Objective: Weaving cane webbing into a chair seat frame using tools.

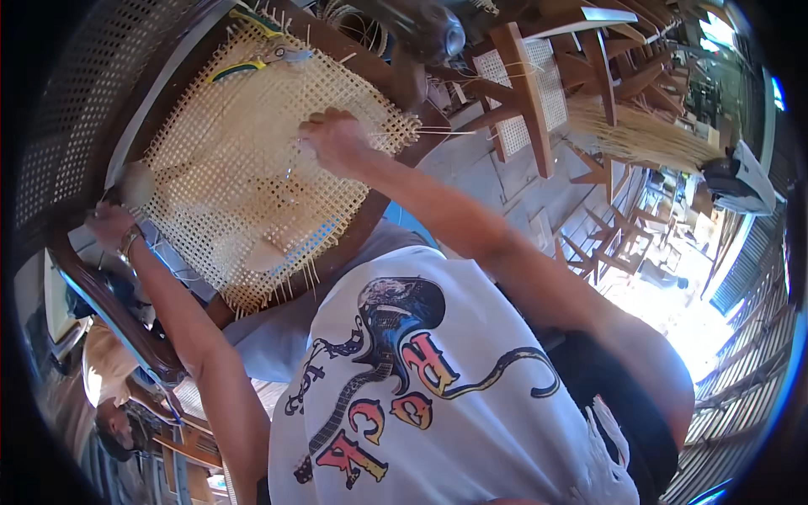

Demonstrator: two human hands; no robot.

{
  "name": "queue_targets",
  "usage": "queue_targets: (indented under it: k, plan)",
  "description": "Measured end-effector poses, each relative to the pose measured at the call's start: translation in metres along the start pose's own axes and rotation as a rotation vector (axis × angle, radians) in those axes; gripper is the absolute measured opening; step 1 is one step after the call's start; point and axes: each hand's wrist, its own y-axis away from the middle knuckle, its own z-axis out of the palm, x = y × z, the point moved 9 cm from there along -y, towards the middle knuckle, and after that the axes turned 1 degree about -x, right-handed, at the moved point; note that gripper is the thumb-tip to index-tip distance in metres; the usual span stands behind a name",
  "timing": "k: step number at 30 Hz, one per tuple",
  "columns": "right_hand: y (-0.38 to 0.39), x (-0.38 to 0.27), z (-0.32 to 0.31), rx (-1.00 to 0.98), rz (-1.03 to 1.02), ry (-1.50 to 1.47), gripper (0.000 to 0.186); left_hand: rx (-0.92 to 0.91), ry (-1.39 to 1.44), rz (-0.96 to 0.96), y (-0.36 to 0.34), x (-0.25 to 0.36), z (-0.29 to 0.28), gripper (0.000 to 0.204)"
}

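Note:
A panel of woven cane webbing (252, 177) with frayed edges lies across a dark wooden chair frame (370, 215). Over its upper right part, my right hand (337, 145) has its fingers curled down close to the weave; whatever they pinch is too small to make out. Pale loose cane strands (442, 131) stick out past the right edge, beyond my wrist. My left hand (114, 225) is closed at the panel's left edge, beside a blurred rounded brownish thing (133, 183). What those fingers grip is unclear. Pliers or cutters with yellow-and-dark handles (238, 70) rest on the far part of the webbing.
A dark, curved armrest (118, 316) runs below my left wrist. Wooden chair frames (526, 93) are piled at the far right, near a bundle of long straw-coloured strands (640, 139). Another person (114, 370) is at the lower left.

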Motion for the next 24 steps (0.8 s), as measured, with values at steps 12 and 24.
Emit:
queue_targets:
  k: [12, 24]
  plan:
    - [-0.019, -0.036, -0.017, -0.096, 0.064, -0.296, 0.017, 0.085, 0.069, -0.320, 0.041, 0.020, -0.086, 0.065]
    - [0.167, 0.083, -0.411, 0.682, -0.257, -1.095, 0.023, -0.695, 0.807, 0.922, 0.389, 0.377, -0.107, 0.017]
